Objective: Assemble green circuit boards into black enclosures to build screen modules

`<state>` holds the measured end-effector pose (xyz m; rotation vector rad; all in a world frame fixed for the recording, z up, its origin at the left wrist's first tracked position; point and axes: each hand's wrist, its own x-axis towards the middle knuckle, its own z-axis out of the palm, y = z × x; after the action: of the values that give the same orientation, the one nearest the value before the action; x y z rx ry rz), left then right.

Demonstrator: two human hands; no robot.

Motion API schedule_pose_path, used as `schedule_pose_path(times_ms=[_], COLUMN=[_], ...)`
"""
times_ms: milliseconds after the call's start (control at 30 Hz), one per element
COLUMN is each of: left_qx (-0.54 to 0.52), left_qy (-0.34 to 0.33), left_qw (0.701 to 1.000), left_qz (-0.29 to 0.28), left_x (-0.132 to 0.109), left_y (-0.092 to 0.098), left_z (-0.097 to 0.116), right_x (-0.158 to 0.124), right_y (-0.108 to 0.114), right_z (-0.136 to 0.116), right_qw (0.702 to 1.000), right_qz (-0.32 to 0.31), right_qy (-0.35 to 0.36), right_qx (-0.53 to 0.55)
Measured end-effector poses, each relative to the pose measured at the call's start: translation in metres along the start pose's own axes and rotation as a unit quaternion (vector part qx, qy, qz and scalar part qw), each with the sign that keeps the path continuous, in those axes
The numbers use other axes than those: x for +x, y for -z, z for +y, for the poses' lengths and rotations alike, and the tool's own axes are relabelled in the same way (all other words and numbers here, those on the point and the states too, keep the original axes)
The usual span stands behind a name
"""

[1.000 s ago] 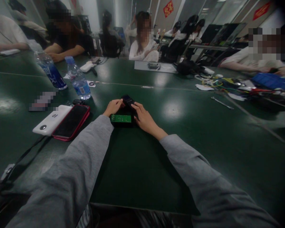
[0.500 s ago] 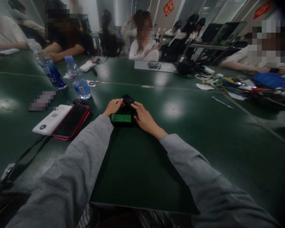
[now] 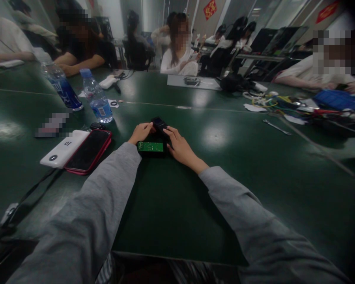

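Note:
A small black device with a green circuit board (image 3: 150,146) showing on its top lies on the dark green table (image 3: 171,205) in front of me. My left hand (image 3: 140,133) rests at its far left corner, fingers curled. My right hand (image 3: 179,147) lies along its right side, fingers closed on a small black part (image 3: 159,124) that sticks up at the far end of the device. Both forearms in grey sleeves reach forward over the table.
A red-cased phone (image 3: 88,151) and a white power bank (image 3: 64,148) lie to the left, with two water bottles (image 3: 96,97) behind them. A cable (image 3: 26,199) runs at the near left. Wires and tools (image 3: 279,106) clutter the far right. Several people sit around the table.

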<state>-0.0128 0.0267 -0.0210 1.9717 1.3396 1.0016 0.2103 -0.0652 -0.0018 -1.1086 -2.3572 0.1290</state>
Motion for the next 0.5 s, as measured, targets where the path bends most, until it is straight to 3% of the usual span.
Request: schedule_pose_path(times_ms=[500], left_qx=[-0.001], left_qy=[0.005], left_qw=[1.0], left_qz=[0.002], left_x=[-0.0013], left_y=[0.0009], left_z=[0.0021], right_x=[-0.0004], right_y=[0.0012], right_z=[-0.0016], right_qw=[1.0], right_qz=[-0.001], right_qy=[-0.001], right_qx=[-0.001])
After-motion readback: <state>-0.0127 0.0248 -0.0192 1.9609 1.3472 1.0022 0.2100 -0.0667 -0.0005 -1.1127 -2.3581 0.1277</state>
